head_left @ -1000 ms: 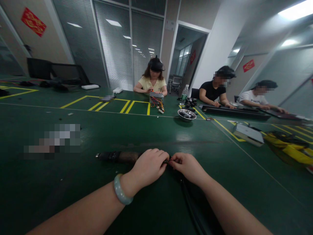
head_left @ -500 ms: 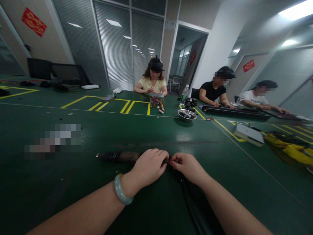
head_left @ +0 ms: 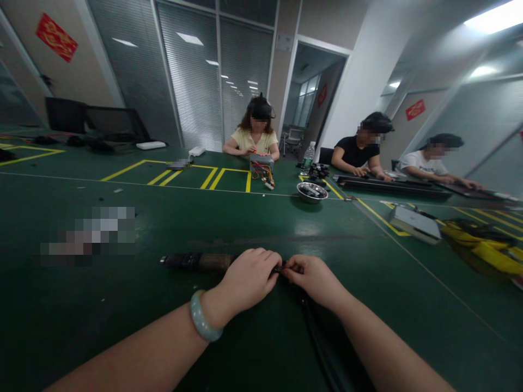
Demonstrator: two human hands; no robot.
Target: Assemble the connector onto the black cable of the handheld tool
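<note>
A long dark rod-like tool (head_left: 196,262) lies across the green table (head_left: 163,305), its free end pointing left. My left hand (head_left: 250,276), a pale bangle on its wrist, is curled over the tool's right part. Right beside it, my right hand (head_left: 312,275) pinches a small dark piece at the tool's end, fingertips meeting those of the left hand. A black cable (head_left: 318,343) runs from under the hands toward me. What the fingers press on is hidden.
Three people sit at the far side of the table working on devices. A metal bowl (head_left: 312,191) and a water bottle (head_left: 308,158) stand mid-table. A grey flat box (head_left: 414,222) and yellow items (head_left: 486,247) lie to the right. A blurred patch lies to the left.
</note>
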